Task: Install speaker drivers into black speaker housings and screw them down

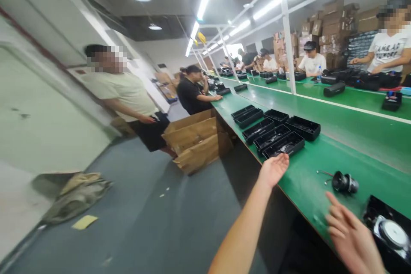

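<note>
The left hand [274, 169], right of centre in the frame, is spread open, its fingers lying close together and slightly bent, the palm bare. Its fingertips come up against the near edge of the closest black box [296, 147]; whether they touch it, I cannot tell. More black boxes [258, 129] stand just beyond it in a cluster on the green table [305, 192], their open tops showing dark insides.

The right hand [348, 231], at the lower right, is blurred. Its index finger points out, the other fingers curl loosely, and it looks empty. Just beyond that fingertip, a black speaker [345, 183] lies on the table with thin wires trailing to its left, apart from the hand. Beside the right hand, in the lower right corner, sits an open black case [379, 208] with a round white-faced part [394, 233] inside; the hand overlaps its edge in view, and contact is unclear.

A cardboard box [199, 141] stands on the floor left of the table.
</note>
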`<state>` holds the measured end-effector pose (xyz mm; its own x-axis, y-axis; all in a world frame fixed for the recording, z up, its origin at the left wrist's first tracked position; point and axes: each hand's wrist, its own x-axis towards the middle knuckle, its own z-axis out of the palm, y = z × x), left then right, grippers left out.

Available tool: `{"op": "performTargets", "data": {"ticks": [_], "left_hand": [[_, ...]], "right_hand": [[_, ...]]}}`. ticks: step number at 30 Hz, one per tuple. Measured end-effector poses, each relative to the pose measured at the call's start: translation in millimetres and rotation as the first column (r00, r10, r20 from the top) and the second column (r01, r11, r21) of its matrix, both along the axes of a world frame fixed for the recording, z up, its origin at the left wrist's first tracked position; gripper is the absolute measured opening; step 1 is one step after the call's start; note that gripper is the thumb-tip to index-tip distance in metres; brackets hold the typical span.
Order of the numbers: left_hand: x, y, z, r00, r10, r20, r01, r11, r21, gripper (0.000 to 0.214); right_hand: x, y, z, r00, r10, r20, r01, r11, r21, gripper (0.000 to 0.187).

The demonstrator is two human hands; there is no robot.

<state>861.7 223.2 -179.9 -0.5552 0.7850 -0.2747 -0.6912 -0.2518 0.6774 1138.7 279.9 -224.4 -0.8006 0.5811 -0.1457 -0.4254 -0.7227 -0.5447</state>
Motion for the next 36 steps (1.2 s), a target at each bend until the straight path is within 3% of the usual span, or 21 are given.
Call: {"op": "performTargets", "data": {"ticks": [2,5,10,15,22,27,36], "left_hand": [[-4,-8,-6.5,0.994,0.041,0.102,-0.04,0.999,-0.01,0.028],[7,-33,-10.9,0.978,0.039,0.205,-0.036,0.999,-0.019,0.026],[41,-88,-23.3,0.959,-0.026,0.283,0.042,0.998,-0.05,0.019],[52,-123,-39.1,0.947,-0.025,0.321,0.059,0.994,-0.097,0.014],[41,-131,-38.5,0.952,0.005,0.306,0.022,0.996,-0.085,0.018],[35,-135,-36.8,0.954,0.012,0.299,0.008,0.998,-0.065,0.02],[34,-149,-31.9,0.967,0.044,0.251,-0.027,0.997,-0.072,0.011]], "right_hand": [[-20,-17,-4.8,0.995,0.094,-0.042,-0.099,0.985,-0.142,0.047],[-37,-30,-7.4,0.996,0.084,-0.037,-0.089,0.984,-0.156,0.044],[-9,-48,-25.4,0.99,0.136,0.029,-0.126,0.964,-0.233,0.057],[9,-57,-41.6,0.998,0.028,0.052,-0.008,0.938,-0.346,0.061],[2,-55,-34.3,0.996,0.065,0.056,-0.038,0.923,-0.383,0.07],[-7,-54,-37.5,0.998,0.059,0.015,-0.05,0.931,-0.361,0.064],[-30,-58,-14.3,0.992,0.124,0.024,-0.114,0.962,-0.249,0.066]]}}
